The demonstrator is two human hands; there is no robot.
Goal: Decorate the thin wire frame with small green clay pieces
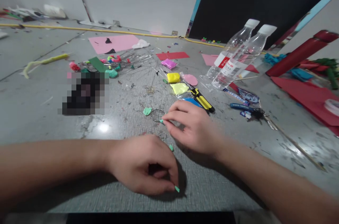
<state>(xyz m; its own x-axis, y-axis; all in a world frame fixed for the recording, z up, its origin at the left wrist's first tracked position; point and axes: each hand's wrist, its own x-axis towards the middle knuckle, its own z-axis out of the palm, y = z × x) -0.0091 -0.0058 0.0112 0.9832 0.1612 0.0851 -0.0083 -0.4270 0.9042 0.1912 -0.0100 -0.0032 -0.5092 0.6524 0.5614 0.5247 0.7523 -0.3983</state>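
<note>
The left hand (144, 164) is resting palm down on the near part of the grey table (53, 125), its fingers curled in and its thumb and forefinger pinching a small green bit of clay (177, 189) against the surface. Another tiny green bit (171, 147) is lying just beyond its knuckles, between the two hands. The right hand (192, 127) is lying a little farther away and to the right, fingers drawn narrow, its fingertips pressing a green speck at the near edge of a thin wire ring (158, 115). A flattened green clay lump (147, 111) is sitting just left of that ring, touching or nearly touching it; I cannot tell which.

Beyond the right hand, small bags of yellow clay (173, 77) and a paler yellow one (179, 88) are lying in a row, with a pink disc (190, 79) beside them and a yellow-and-black tool (202, 100) just past the knuckles. Two clear plastic bottles (238, 56) with white caps are leaning together farther right. Red paper sheets (307, 98) and a red tube (299, 54) are occupying the far right. On the far left, a pink sheet (116, 43) and a clutter of coloured clay scraps (111, 62) are lying well apart from the hands.
</note>
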